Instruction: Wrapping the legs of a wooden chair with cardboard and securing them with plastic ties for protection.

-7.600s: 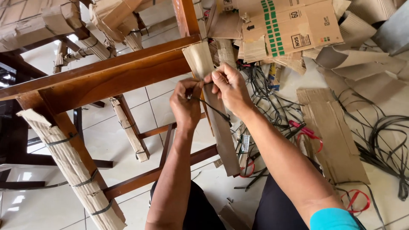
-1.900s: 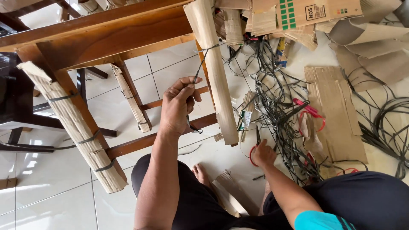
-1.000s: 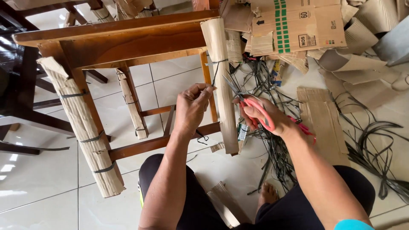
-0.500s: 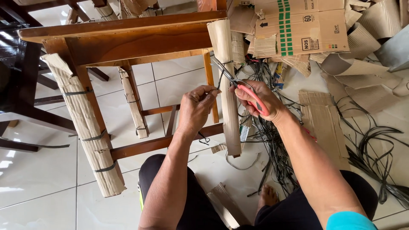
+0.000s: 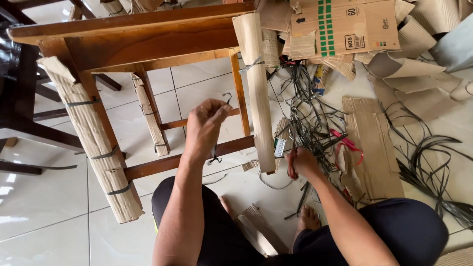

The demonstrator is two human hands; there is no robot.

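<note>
A wooden chair (image 5: 148,42) stands in front of me, its legs wrapped in corrugated cardboard. The nearest wrapped leg (image 5: 257,98) has a black strap tie (image 5: 251,64) around its upper part. My left hand (image 5: 204,129) is closed on a loose piece of black strap (image 5: 227,97), just left of that leg and apart from it; the strap's other end dangles below my fist. My right hand (image 5: 301,162) is low by the floor, right of the leg's foot, gripping red-handled scissors (image 5: 290,170) that are mostly hidden in the fist.
Two more wrapped legs (image 5: 91,148) (image 5: 150,116) stand at left. A tangle of black straps (image 5: 310,111) and a second red-handled tool (image 5: 347,146) lie right of the leg. Cardboard sheets (image 5: 374,148) and a flattened box (image 5: 340,27) cover the floor at right. Dark furniture (image 5: 22,93) sits far left.
The scissors were raised to the strap at the tie; now my right hand has dropped to the floor with them. My left hand has come away leftward holding a free strap piece.
</note>
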